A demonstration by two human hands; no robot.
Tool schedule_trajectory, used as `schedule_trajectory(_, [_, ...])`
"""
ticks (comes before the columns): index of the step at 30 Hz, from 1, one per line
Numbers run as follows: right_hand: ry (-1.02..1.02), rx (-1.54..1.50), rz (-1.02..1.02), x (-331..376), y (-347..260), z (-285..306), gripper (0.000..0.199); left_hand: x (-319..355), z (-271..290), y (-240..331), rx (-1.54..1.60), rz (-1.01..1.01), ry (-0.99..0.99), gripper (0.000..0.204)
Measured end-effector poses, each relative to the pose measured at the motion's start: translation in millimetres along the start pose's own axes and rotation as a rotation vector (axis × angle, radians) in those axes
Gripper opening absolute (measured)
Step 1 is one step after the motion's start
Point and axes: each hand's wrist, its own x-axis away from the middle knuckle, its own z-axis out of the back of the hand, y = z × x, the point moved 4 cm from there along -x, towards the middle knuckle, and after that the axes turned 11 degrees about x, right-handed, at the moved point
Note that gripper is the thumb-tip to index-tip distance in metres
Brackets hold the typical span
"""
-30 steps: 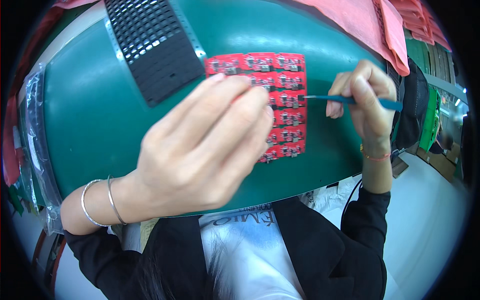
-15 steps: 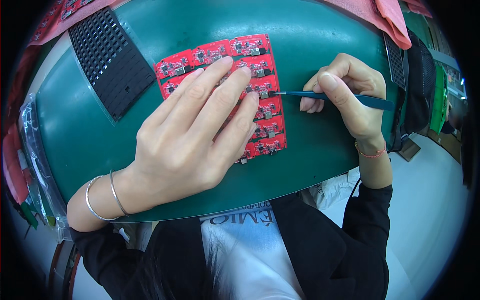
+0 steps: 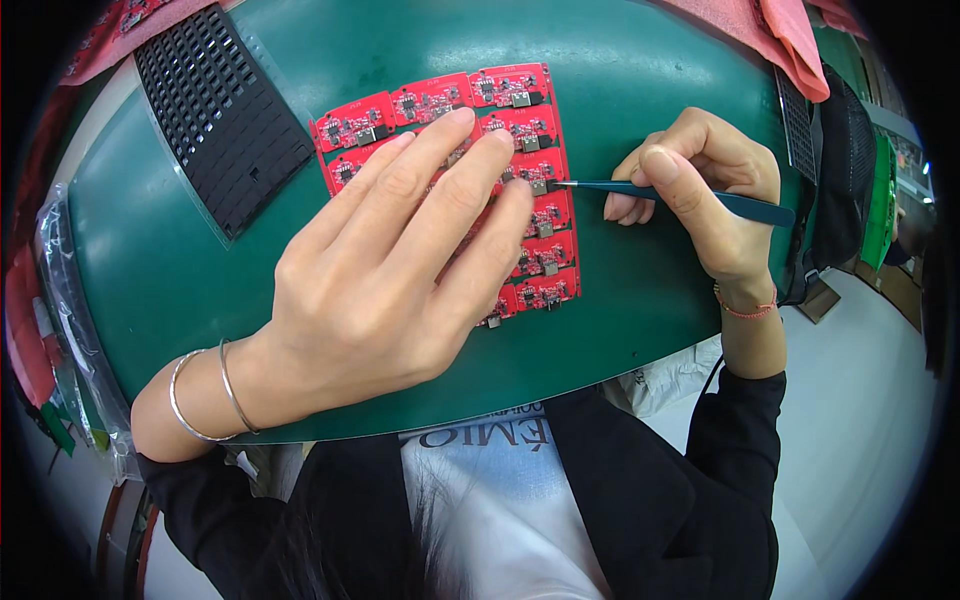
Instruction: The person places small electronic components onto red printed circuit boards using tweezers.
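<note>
A red panel of small circuit boards (image 3: 430,101) lies on the green mat, each board bearing chips and a metal connector. Flat across its middle rests my left hand (image 3: 390,240), fingers stretched out and a little apart, hiding much of the left and lower boards. My right hand (image 3: 700,185), right of the panel, pinches a pair of dark blue tweezers (image 3: 725,203) between thumb and fingers. The tweezers' tip is at the black part beside a metal connector (image 3: 541,187) on the panel's right edge. Whether the tip grips that part is too small to tell.
A black tray with rows of square pockets (image 3: 215,120) lies at the far left of the green mat (image 3: 640,290). Pink foam sheets (image 3: 770,40) hang over the far right corner. Clear plastic wrapping (image 3: 85,330) lines the left edge. A black mesh bag (image 3: 840,170) is beyond the right edge.
The panel has shifted slightly to the right under my left hand. My right hand and the tweezers have moved a little to the right with it, the tip staying at the same connector.
</note>
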Motion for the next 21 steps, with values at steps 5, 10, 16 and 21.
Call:
schedule_trajectory(5, [-0.01,0.015,-0.008,-1.8,-4.7,-2.2,0.018,-3.7,3.4,2.3,-0.054,-0.002,-0.012,0.042])
schedule_trajectory(10, [-0.002,0.016,0.123,-26.6,-30.3,7.1,0.031,1.2,36.2,-13.1,0.036,0.025,0.024,0.043])
schedule_trajectory(16, [-0.117,0.003,0.109,-99.2,-70.6,-58.7,0.029,41.2,70.8,-44.7,-0.221,0.204,0.046,0.034])
schedule_trajectory(21, [-0.236,-0.251,-0.06,-131.8,-58.2,-93.5,0.027,51.6,67.5,-41.0,-0.245,0.19,0.047,0.035])
